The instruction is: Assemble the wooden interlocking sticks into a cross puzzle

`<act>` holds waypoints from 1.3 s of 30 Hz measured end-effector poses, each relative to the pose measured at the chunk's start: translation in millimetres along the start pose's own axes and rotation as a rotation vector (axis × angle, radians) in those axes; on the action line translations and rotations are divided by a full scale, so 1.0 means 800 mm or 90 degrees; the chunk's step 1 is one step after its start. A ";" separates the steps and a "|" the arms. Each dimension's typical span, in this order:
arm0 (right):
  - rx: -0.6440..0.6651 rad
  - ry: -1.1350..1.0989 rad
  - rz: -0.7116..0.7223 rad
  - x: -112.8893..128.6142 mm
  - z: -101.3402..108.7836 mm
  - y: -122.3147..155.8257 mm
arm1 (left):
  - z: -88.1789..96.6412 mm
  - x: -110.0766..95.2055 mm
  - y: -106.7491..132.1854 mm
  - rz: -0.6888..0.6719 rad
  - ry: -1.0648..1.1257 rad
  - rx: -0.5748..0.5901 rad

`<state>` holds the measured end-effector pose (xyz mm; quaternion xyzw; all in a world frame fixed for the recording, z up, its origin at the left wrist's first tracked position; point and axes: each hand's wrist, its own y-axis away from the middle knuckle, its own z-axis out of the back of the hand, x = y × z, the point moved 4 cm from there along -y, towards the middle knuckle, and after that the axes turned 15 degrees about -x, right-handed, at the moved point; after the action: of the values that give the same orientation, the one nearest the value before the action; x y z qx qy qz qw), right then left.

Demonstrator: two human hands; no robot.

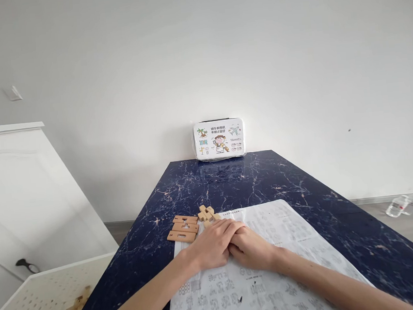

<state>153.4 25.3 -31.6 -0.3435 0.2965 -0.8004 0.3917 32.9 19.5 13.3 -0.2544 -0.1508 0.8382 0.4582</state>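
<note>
My left hand (213, 243) lies across my right hand (255, 248), its fingers folded over the right knuckles. The right fingers curl in underneath, and whatever they might hold is hidden. Both hands rest on a large white printed sheet (277, 284) covered with small line drawings. Just beyond the left hand is a cluster of pale wooden puzzle blocks (206, 214), partly covered by that hand. Left of it sit brown wooden slats (182, 236) with cut-out slots and numbers, side by side at the sheet's edge.
A dark blue marbled table (227, 184) reaches to the wall. At its far end stands a white cartoon-printed case (219, 139). A white perforated surface (30, 301) with wooden pieces (78, 304) is at lower left, beside a white cabinet (31, 191). Clear plastic bottles (403, 205) lie on the floor at right.
</note>
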 end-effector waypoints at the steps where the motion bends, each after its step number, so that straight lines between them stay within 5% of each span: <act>1: 0.000 -0.002 0.000 0.000 0.000 0.000 | 0.000 0.000 0.000 -0.001 -0.001 0.000; 14: 0.010 0.009 0.009 -0.001 -0.002 -0.001 | 0.004 0.002 0.000 -0.014 -0.010 0.008; 20: 0.043 -0.061 -0.018 0.006 0.005 -0.008 | 0.042 0.010 0.008 -0.039 -0.047 0.023; 27: 0.057 -0.087 -0.043 0.012 0.015 -0.012 | 0.104 0.067 0.064 0.122 -0.148 -0.034; 32: 0.063 -0.094 -0.057 0.012 0.015 -0.013 | 0.119 0.115 0.105 0.279 -0.173 0.014; 39: 0.062 -0.103 -0.065 0.013 0.016 -0.012 | 0.119 0.111 0.121 0.333 -0.147 0.000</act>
<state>154.3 18.7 -13.9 -0.4023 0.2070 -0.8022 0.3895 -127.6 40.6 19.3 -0.1876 -0.1311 0.9514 0.2060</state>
